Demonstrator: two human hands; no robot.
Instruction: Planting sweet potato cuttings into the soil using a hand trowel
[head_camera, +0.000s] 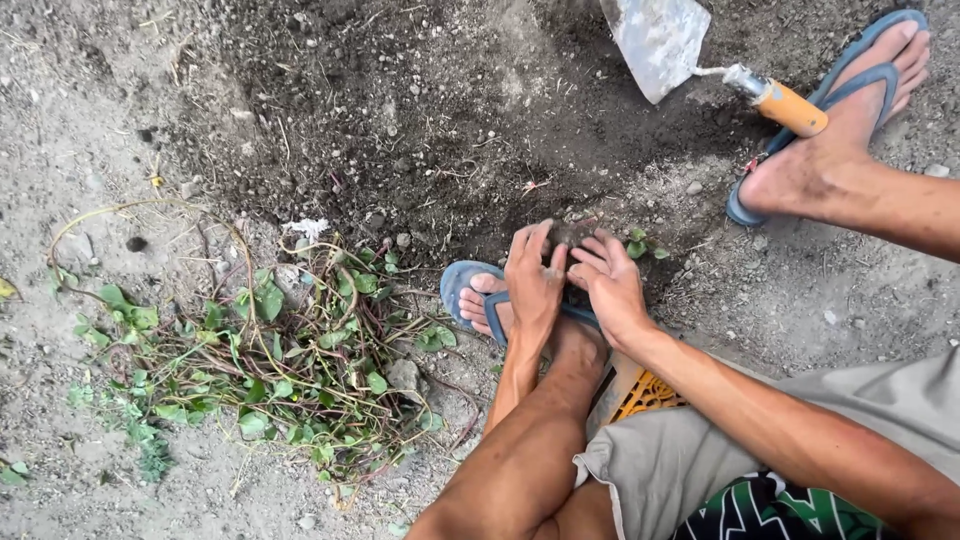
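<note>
Soil: dark, loose, freshly turned earth fills the upper middle of the frame, paler packed ground around it.
Left hand: the left hand sits just right of centre, fingers pointing up the frame, curled against a dark clod of soil.
Right hand: the right hand is pressed in beside the left one, fingertips on the same clod; both hands are together, cupping it between them.
Clod: it lies at the lower edge of the dug patch, just above the fingertips, partly hidden by them.
Seedling: a small green sprig pokes up just right of the hands.
Trowel: a metal trowel with an orange handle lies at the upper right, blade on the dark soil, nobody holding it.
Feet: a blue sandal shows under the left hand; another sandalled foot rests at the upper right, near the trowel handle.
Weeds: a heap of pulled leafy vines lies at the lower left.
</note>
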